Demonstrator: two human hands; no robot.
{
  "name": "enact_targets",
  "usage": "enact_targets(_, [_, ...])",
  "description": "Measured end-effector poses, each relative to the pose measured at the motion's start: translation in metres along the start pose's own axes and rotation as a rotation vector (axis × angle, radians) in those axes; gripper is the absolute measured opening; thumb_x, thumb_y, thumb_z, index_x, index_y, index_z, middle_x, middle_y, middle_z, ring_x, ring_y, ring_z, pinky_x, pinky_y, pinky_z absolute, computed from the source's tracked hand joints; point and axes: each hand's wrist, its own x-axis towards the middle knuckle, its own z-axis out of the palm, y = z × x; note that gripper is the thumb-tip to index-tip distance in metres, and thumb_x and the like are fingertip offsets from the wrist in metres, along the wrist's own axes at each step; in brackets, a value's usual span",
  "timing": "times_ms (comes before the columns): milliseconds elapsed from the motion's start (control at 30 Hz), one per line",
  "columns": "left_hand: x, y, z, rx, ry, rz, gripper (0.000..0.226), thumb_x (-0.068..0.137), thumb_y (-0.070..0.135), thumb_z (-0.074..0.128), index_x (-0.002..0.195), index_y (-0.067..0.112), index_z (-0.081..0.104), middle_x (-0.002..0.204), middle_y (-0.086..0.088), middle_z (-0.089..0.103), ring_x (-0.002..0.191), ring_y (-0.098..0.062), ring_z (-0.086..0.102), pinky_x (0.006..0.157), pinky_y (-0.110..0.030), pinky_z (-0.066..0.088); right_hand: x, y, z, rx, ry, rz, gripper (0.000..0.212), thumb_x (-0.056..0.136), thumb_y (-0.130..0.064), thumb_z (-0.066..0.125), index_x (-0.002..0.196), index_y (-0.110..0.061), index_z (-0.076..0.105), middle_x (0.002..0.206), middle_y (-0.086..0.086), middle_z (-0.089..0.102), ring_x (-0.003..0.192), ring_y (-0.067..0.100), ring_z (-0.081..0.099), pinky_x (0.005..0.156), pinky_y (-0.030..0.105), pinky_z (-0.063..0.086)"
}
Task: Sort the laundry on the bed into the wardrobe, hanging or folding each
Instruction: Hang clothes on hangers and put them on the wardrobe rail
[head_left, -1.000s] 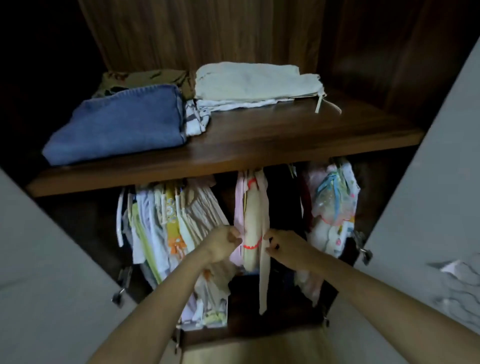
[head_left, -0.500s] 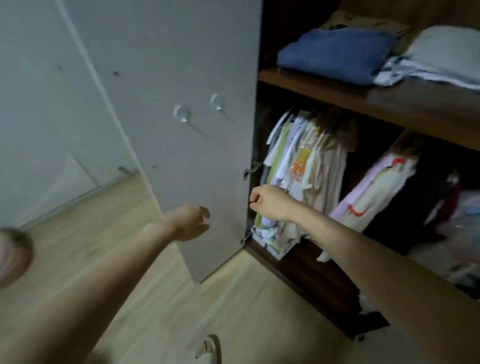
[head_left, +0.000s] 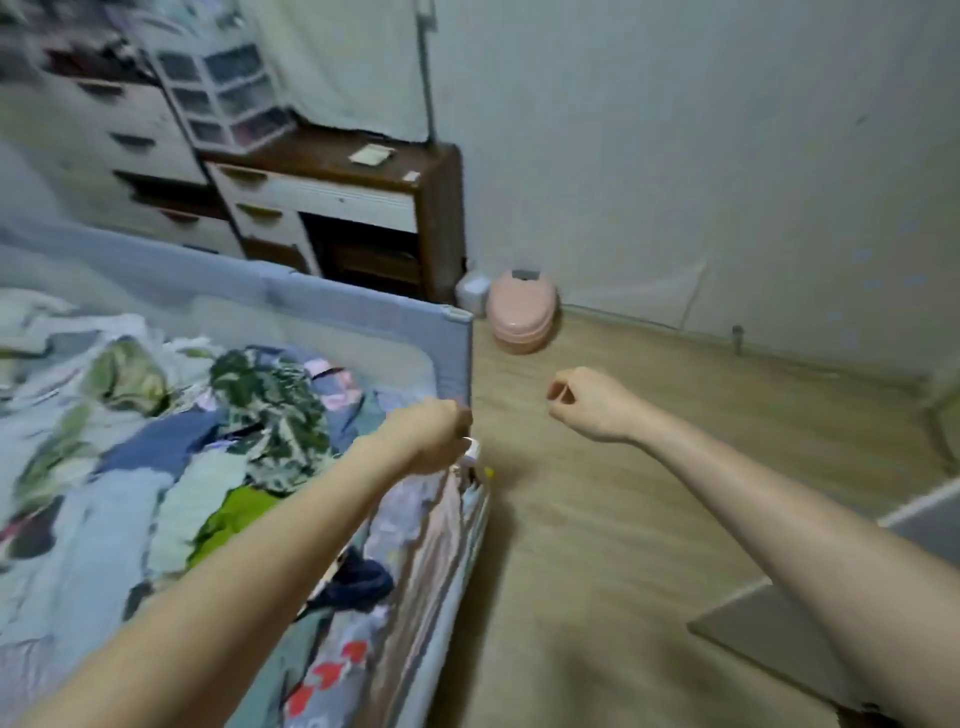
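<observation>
A heap of laundry (head_left: 171, 457) lies on the bed (head_left: 426, 561) at the left: a green-and-white leaf-print garment (head_left: 270, 400), blue pieces, a bright green piece (head_left: 234, 519) and a dark navy item (head_left: 358, 582). My left hand (head_left: 431, 431) hovers over the bed's right edge, fingers curled in a loose fist with nothing in it. My right hand (head_left: 592, 402) hangs over the wooden floor, also loosely closed and empty. The wardrobe is out of view.
A grey padded bed rail (head_left: 363, 312) stands along the far side of the bed. Behind it are a brown desk with white drawers (head_left: 332, 197) and a plastic drawer unit (head_left: 223, 93). A pink potty (head_left: 522, 312) sits by the wall. A grey mat (head_left: 769, 634) lies at the right.
My view has swung from the wardrobe and its hanging clothes round to the bed. Both hands left the hanging garments and are now empty over the bed edge and floor.
</observation>
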Motion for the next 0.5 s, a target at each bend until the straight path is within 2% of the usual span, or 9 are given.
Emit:
enact_targets(100, [-0.027, -0.099, 0.002, -0.036, -0.009, -0.175, 0.033, 0.095, 0.029, 0.051, 0.124, 0.014, 0.056, 0.127, -0.011, 0.06, 0.116, -0.031, 0.056, 0.09, -0.038, 0.049, 0.066, -0.075, 0.036, -0.047, -0.076, -0.149, 0.02, 0.09, -0.015, 0.054, 0.102, -0.003, 0.065, 0.107, 0.015, 0.068, 0.1, 0.031, 0.061, 0.076, 0.031, 0.042])
enact_targets(200, [-0.053, -0.179, 0.002, -0.1, -0.019, -0.327, 0.027, 0.092, 0.026, 0.051, 0.114, 0.014, 0.061, 0.12, -0.012, 0.064, 0.11, -0.032, 0.059, 0.086, -0.039, 0.05, 0.12, -0.138, 0.067, -0.062, -0.16, -0.233, 0.024, 0.091, -0.018, 0.053, 0.103, -0.001, 0.064, 0.109, 0.017, 0.067, 0.1, 0.033, 0.061, 0.081, 0.035, 0.048])
enact_targets(333, [-0.077, -0.26, 0.004, -0.164, -0.025, -0.49, 0.034, 0.097, 0.026, 0.048, 0.129, 0.015, 0.056, 0.127, -0.008, 0.061, 0.113, -0.029, 0.057, 0.088, -0.038, 0.05, 0.179, -0.197, 0.098, -0.107, -0.24, -0.318, 0.024, 0.092, -0.016, 0.052, 0.106, 0.0, 0.064, 0.108, 0.02, 0.067, 0.1, 0.034, 0.06, 0.081, 0.037, 0.049])
enact_targets(500, [-0.084, -0.325, 0.035, -0.33, -0.032, -0.738, 0.036, 0.097, 0.03, 0.049, 0.129, 0.014, 0.056, 0.128, -0.004, 0.061, 0.117, -0.025, 0.055, 0.095, -0.037, 0.047, 0.248, -0.238, 0.136, -0.16, -0.348, -0.434, 0.023, 0.091, -0.013, 0.05, 0.106, -0.004, 0.066, 0.111, 0.018, 0.066, 0.098, 0.031, 0.06, 0.077, 0.033, 0.046])
